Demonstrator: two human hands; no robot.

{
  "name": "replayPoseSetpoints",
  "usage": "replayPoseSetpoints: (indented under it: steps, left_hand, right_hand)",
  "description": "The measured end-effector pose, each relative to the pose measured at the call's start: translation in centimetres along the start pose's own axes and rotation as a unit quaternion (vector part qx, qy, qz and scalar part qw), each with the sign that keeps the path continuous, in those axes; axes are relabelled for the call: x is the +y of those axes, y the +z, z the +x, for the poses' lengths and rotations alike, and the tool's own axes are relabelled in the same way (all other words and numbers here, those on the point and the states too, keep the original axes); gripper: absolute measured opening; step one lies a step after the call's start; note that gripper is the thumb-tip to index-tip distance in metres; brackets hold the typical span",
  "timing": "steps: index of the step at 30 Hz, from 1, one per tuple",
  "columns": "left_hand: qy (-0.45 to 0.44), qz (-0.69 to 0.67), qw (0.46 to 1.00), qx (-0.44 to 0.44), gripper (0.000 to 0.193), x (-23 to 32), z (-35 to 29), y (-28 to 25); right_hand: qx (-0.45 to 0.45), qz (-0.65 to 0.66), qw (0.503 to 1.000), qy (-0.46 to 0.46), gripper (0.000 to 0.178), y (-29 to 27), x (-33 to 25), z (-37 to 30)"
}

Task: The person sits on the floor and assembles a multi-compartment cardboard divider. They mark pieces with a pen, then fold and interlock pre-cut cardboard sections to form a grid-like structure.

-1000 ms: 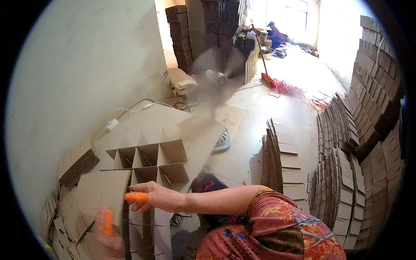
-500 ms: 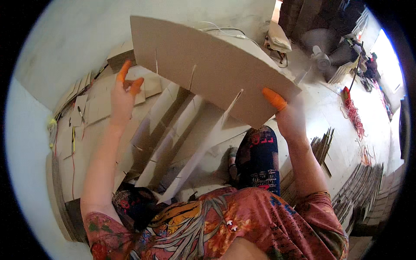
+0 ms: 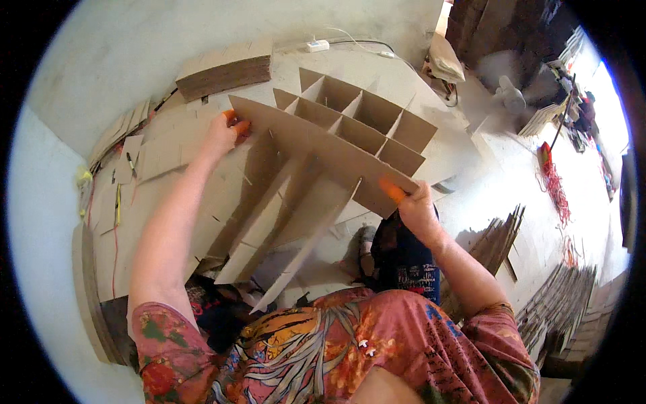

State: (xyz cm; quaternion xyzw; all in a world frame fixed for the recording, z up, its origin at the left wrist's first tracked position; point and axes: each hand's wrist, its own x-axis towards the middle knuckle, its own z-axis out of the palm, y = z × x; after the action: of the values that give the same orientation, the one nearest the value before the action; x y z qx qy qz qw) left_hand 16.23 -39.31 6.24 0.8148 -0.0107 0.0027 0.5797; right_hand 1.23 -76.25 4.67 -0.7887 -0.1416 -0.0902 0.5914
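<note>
My left hand (image 3: 225, 137) and my right hand (image 3: 416, 207), with orange covers on some fingers, grip opposite ends of a slotted cardboard divider strip (image 3: 316, 148). The strip stands on edge across several long cardboard strips (image 3: 254, 250) that run toward my body; at least its right slot meets one of them. How deeply the slots are seated I cannot tell. Just beyond it, crossed pieces form a cardboard divider grid (image 3: 380, 111) with open square cells. The long strips appear to run on into this grid, partly hidden behind the held strip.
A stack of cardboard pieces (image 3: 225, 73) lies by the wall, near a white power strip (image 3: 317, 46). Flat cardboard sheets (image 3: 158, 158) cover the left floor. At right are a spinning fan (image 3: 509, 94), red string (image 3: 555, 185) and upright cardboard bundles (image 3: 558, 306).
The held strip has come down and toward me onto the long strips, uncovering the grid and stack behind. My left hand, apart from the strip before, now grips its left end.
</note>
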Motion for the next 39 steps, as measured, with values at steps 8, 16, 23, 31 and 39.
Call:
replayPoseSetpoints:
  steps: [8, 16, 23, 31, 39]
  left_hand:
    - [0.117, 0.237, 0.959, 0.107, 0.027, 2.2, -4.3, 1.2]
    - [0.092, 0.448, 0.887, -0.068, 0.021, 4.2, -11.1, 8.2]
    - [0.132, 0.359, 0.917, -0.117, 0.022, 4.4, -10.9, 8.5]
    - [0.162, 0.458, 0.871, 0.069, 0.026, 4.8, -8.0, 3.7]
    - [0.046, 0.326, 0.944, -0.024, 0.025, 1.6, -5.1, 2.5]
  right_hand:
    - [0.02, -0.116, 0.985, -0.125, 0.048, -2.0, -2.4, 1.0]
    - [-0.189, -0.306, 0.93, -0.078, 0.057, -2.4, -5.1, 1.7]
    - [-0.206, -0.304, 0.927, -0.072, 0.063, -2.3, -4.6, 1.0]
    - [-0.165, -0.307, 0.929, -0.122, 0.062, -2.8, -4.1, 1.0]
    - [-0.22, -0.341, 0.911, -0.079, 0.056, -2.3, -4.6, 1.4]
